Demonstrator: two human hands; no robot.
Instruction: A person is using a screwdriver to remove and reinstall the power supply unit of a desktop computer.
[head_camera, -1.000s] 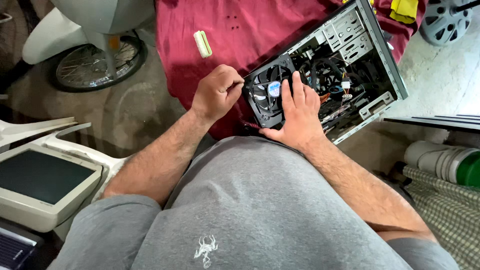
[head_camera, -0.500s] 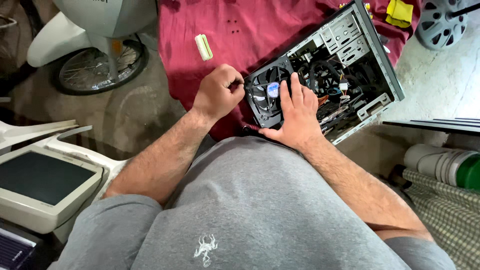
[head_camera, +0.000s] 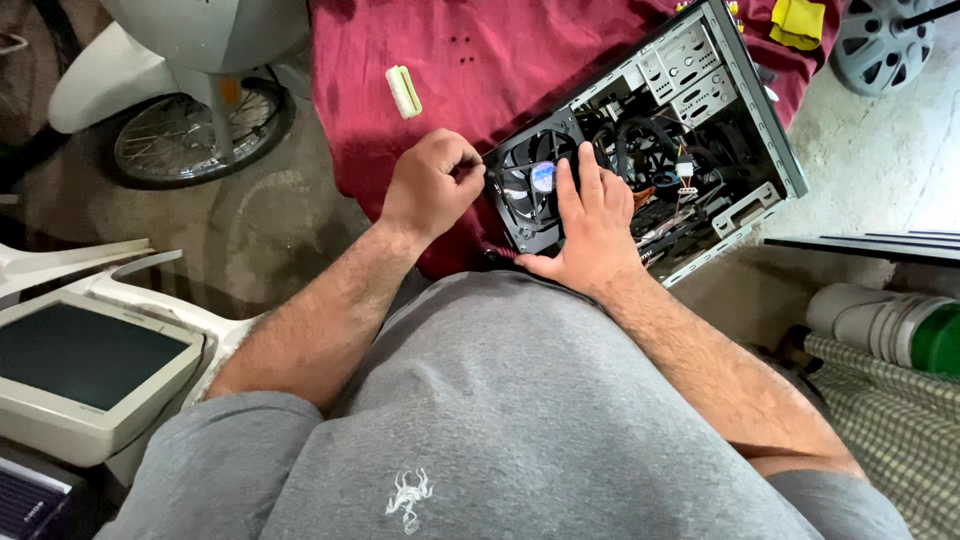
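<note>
while the open computer case (head_camera: 700, 130) lies on its side on a dark red cloth (head_camera: 480, 60), the right hand (head_camera: 590, 225) rests flat on the black case fan (head_camera: 535, 190) at the case's near end — fingers spread, palm down, gripping nothing. the left hand (head_camera: 432, 185) is curled into a loose fist just beside the fan's left edge, fingertips pinched together against the case; what they pinch is too small to tell. a small pale green block (head_camera: 403, 91) lies on the cloth, apart from both hands. an old beige monitor (head_camera: 85, 375) sits at lower left, a wheel (head_camera: 190, 135) beyond it — a yellow rag (head_camera: 797, 22) past the case.
</note>
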